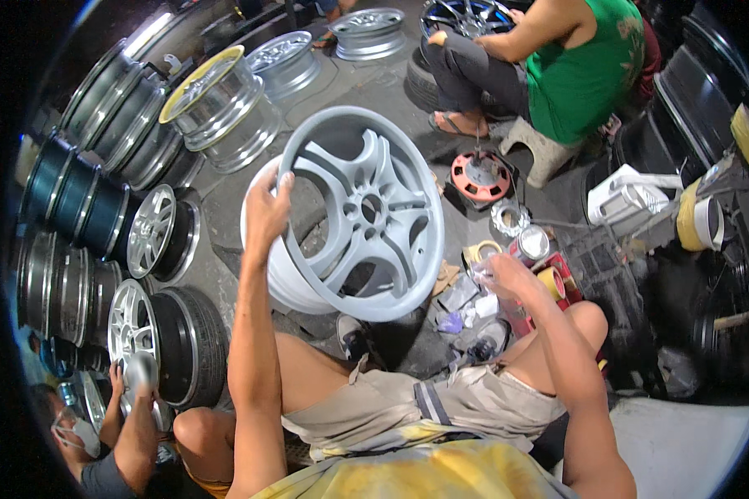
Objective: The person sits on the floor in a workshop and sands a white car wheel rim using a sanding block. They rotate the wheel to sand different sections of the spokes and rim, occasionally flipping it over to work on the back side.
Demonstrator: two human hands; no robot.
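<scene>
A grey spoked car wheel rim (399, 208) stands tilted in front of me, its spoked face turned up toward me. My left hand (266, 204) is closed on its left edge, thumb over the lip. Off to the right, my right hand (508, 279) is closed above a cluster of small supplies; what its fingers hold, if anything, I cannot make out. Around it are a roll of tan tape (481, 251), a can with a silvery top (533, 243) and a yellow tape roll (551, 283). Crumpled white paper or cloth (478, 311) lies just below.
Stacked wheel rims (112, 125) line the left side. A yellow-lipped rim (204, 91) stands beyond them. At lower left a person (79, 432) handles another rim. A person in a green top (582, 75) sits at upper right, near an orange-topped round device (480, 177).
</scene>
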